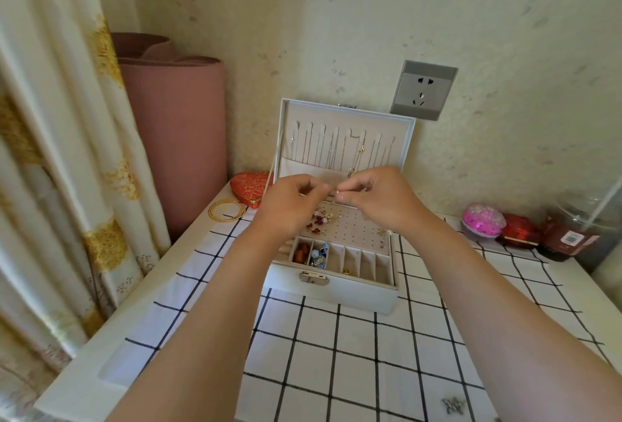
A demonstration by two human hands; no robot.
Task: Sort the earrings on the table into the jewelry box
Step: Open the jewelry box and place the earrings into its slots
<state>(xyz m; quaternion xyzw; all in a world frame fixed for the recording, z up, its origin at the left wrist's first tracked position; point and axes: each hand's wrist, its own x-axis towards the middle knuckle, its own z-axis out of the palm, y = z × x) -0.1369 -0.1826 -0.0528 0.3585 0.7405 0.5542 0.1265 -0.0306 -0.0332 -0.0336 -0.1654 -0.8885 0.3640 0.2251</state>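
Hands pinch something tiny, probably an earring, between left hand [292,198] and right hand [372,198] above the jewelry box [336,290]; next, seating it in the perforated panel [353,223] needs careful aim.

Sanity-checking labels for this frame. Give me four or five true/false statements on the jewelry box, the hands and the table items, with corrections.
1. The jewelry box lid is open. True.
2. The left hand and right hand meet fingertip to fingertip above the box. True.
3. The gold bangles lie right of the box. False: they lie left of it, beside the red heart-shaped box.
4. All the front compartments are empty. False: the leftmost ones hold items.
5. A small silver piece lies on the checked cloth near the front edge. True.
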